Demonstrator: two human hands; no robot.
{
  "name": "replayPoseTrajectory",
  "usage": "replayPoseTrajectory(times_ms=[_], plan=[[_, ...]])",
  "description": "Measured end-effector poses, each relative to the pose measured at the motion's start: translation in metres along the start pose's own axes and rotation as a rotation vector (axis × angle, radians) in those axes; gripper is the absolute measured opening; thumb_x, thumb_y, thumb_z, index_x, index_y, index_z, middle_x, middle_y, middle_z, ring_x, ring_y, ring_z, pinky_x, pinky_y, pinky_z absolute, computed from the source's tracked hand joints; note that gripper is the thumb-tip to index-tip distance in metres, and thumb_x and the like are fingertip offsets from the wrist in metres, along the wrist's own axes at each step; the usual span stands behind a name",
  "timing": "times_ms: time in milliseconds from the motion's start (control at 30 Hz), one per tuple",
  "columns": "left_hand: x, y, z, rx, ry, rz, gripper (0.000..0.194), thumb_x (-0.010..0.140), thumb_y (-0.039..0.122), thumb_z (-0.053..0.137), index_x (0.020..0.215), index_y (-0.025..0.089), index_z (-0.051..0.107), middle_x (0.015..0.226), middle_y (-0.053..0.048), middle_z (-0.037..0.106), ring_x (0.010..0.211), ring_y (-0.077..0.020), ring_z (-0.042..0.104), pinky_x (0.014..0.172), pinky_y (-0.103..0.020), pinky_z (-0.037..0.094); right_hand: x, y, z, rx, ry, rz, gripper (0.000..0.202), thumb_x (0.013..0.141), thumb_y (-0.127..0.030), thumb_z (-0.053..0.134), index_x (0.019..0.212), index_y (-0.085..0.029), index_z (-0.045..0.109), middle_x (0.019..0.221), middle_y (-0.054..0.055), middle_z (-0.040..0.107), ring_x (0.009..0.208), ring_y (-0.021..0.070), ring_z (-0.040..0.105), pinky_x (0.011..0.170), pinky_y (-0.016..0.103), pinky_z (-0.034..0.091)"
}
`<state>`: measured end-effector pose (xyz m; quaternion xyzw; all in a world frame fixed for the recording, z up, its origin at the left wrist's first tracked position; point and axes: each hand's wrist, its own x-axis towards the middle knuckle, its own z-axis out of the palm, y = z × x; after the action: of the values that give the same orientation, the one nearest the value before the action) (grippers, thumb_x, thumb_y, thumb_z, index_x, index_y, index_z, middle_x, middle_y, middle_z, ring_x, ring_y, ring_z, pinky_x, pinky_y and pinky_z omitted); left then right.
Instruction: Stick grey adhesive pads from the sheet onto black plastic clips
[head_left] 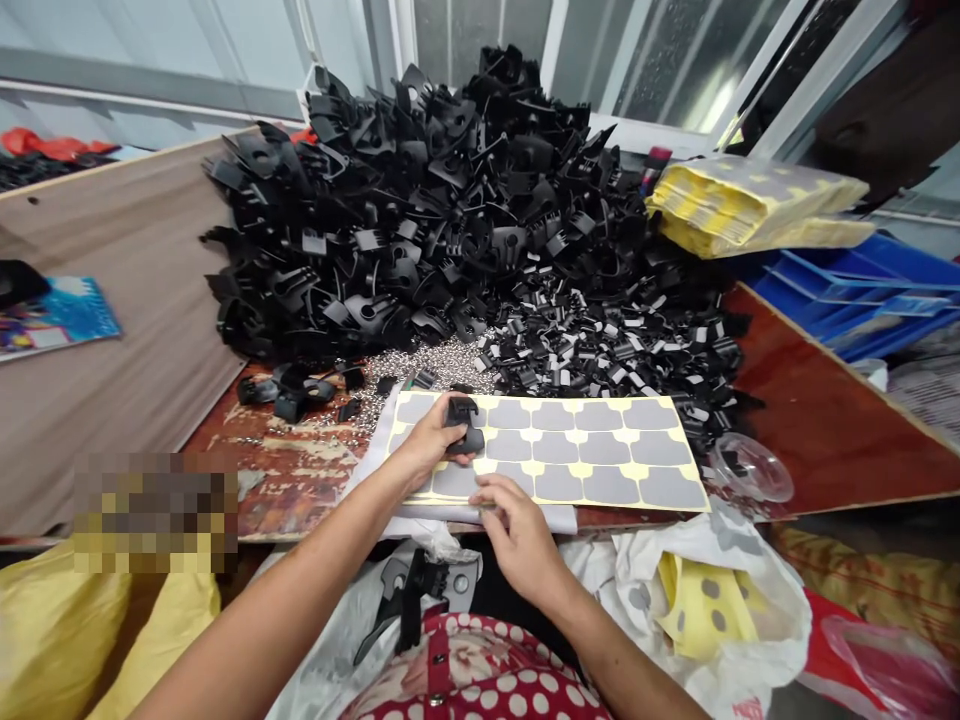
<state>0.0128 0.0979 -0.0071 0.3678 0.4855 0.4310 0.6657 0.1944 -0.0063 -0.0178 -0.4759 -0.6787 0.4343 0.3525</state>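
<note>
My left hand is closed around a black plastic part, held over the left portion of a label sheet. The sheet has a yellow backing and rows of grey die-cut stickers. At the sheet's lower edge is my right hand, its fingers slightly bent and apart. I see nothing held in it, though its fingertips lie close to a grey sticker. Beyond the sheet lie small metal pieces and small black clips.
A tall heap of black plastic parts stands behind. Label sheet stacks rest by blue trays at right. A clear round lid lies near the front edge. Bags hang below; a wooden board slants at left.
</note>
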Motion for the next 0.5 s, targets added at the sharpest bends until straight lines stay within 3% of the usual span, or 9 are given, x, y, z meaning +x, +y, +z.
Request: replayPoseTrajectory(times_ms=[100, 133, 167, 233, 333, 400, 500], plan=[[0.004, -0.001, -0.001, -0.02, -0.005, 0.003, 0.057, 0.073, 0.011, 0.068, 0.126, 0.026, 0.051, 0.092, 0.0, 0.063, 0.056, -0.0165, 0.07, 0.047, -0.025, 0.055, -0.006, -0.034, -0.023, 0.311, -0.358, 0.076, 0.028, 0.095, -0.018, 0.052, 0.113, -0.023, 0.072, 0.119, 0.007, 0.074, 0.112, 0.0232, 0.069, 0.104, 0.041, 0.052], [0.004, 0.0, -0.001, -0.03, -0.008, 0.004, 0.059, 0.073, 0.012, 0.069, 0.126, 0.026, 0.051, 0.093, -0.001, 0.063, 0.058, -0.0172, 0.07, 0.047, -0.025, 0.054, -0.007, -0.045, -0.03, 0.337, -0.434, 0.059, 0.028, 0.092, -0.019, 0.057, 0.115, -0.023, 0.073, 0.118, 0.006, 0.074, 0.111, 0.0234, 0.069, 0.104, 0.041, 0.052], [0.003, 0.001, -0.002, -0.043, -0.008, 0.008, 0.06, 0.072, 0.012, 0.071, 0.127, 0.027, 0.051, 0.094, -0.001, 0.063, 0.06, -0.0173, 0.07, 0.047, -0.025, 0.054, -0.008, -0.053, -0.035, 0.318, -0.432, 0.033, 0.029, 0.088, -0.017, 0.062, 0.115, -0.024, 0.073, 0.117, 0.005, 0.074, 0.111, 0.0235, 0.068, 0.104, 0.04, 0.051], [-0.007, 0.002, -0.002, -0.073, -0.006, 0.021, 0.062, 0.072, 0.014, 0.074, 0.128, 0.028, 0.052, 0.097, -0.001, 0.062, 0.066, -0.0158, 0.068, 0.051, -0.024, 0.054, -0.004, -0.058, -0.038, 0.203, -0.195, -0.012, 0.028, 0.082, -0.013, 0.067, 0.107, -0.024, 0.072, 0.109, 0.003, 0.073, 0.106, 0.0218, 0.067, 0.1, 0.036, 0.051], [-0.039, 0.003, -0.001, -0.218, -0.023, 0.002, 0.058, 0.077, 0.024, 0.078, 0.13, 0.03, 0.055, 0.101, 0.0, 0.061, 0.077, -0.0137, 0.064, 0.063, -0.024, 0.056, 0.011, -0.043, -0.032, 0.121, 0.216, -0.025, 0.021, 0.082, -0.013, 0.066, 0.1, -0.024, 0.064, 0.09, 0.0, 0.068, 0.091, 0.0178, 0.065, 0.089, 0.031, 0.051], [-0.064, 0.0, 0.001, -0.362, -0.033, -0.033, 0.055, 0.082, 0.037, 0.078, 0.131, 0.029, 0.057, 0.105, -0.003, 0.063, 0.084, -0.0161, 0.064, 0.069, -0.027, 0.056, 0.02, -0.029, -0.024, 0.16, 0.271, -0.026, 0.023, 0.082, -0.016, 0.067, 0.102, -0.024, 0.061, 0.087, -0.001, 0.065, 0.087, 0.0171, 0.064, 0.087, 0.031, 0.051], [-0.091, -0.007, 0.006, -0.495, 0.002, -0.062, 0.055, 0.082, 0.05, 0.076, 0.129, 0.027, 0.059, 0.109, -0.005, 0.065, 0.091, -0.0216, 0.063, 0.073, -0.032, 0.056, 0.026, -0.018, -0.011, 0.214, 0.242, -0.015, 0.022, 0.082, -0.017, 0.068, 0.101, -0.023, 0.06, 0.087, 0.0, 0.065, 0.086, 0.017, 0.064, 0.086, 0.03, 0.051]])
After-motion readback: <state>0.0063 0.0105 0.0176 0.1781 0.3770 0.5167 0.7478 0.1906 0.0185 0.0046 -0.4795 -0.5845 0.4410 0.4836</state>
